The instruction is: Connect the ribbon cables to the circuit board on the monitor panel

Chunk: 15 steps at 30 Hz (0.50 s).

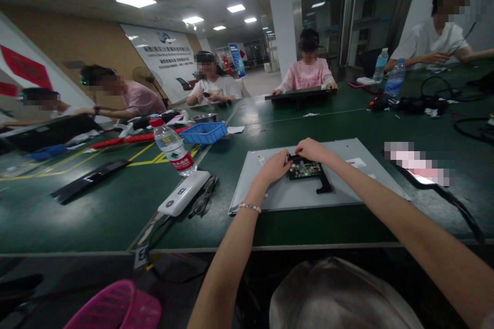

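On the left hand (275,167), I notice a slim bracelet (250,207) of pale beads circling the wrist; both forearms (231,257) are bare, and toward five o'clock rumpled greyish fabric (339,293) shows, its garment unclear.

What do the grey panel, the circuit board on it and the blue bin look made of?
Grey panel: perhaps painted sheet metal, matte, judging by its flat face and thin edge; plastic is possible.
Circuit board: probably resin laminate, dark and crowded with small parts.
Blue bin: likely moulded plastic, evenly coloured throughout.
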### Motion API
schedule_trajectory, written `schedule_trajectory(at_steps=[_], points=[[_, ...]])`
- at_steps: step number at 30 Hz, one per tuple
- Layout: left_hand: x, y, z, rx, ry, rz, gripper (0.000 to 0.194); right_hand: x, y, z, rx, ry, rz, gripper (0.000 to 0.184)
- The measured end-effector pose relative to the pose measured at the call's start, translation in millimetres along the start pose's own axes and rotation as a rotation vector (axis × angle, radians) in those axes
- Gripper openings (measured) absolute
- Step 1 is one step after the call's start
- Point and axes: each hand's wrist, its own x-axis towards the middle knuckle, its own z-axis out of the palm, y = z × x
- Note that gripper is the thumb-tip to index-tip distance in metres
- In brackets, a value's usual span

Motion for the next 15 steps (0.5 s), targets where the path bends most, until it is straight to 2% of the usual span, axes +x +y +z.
schedule_trajectory(at_steps=[5, 10, 15], points=[[-2, 4, -4.1, 0.012, -0.025, -0.031, 0.022, -14, 4, -14, -0.031, 0.086, 0.070, 0.026], [-4, 7, -6.2, 0.041, -0.014, -0.022, 0.022, -42, 31, -26, -0.137, 0.186, 0.142, 0.028], [-4, 7, -8.0, 0.057, -0.028, -0.022, 0.023, -70, 66, -18, -0.096, 0.041, 0.182, 0.028]])
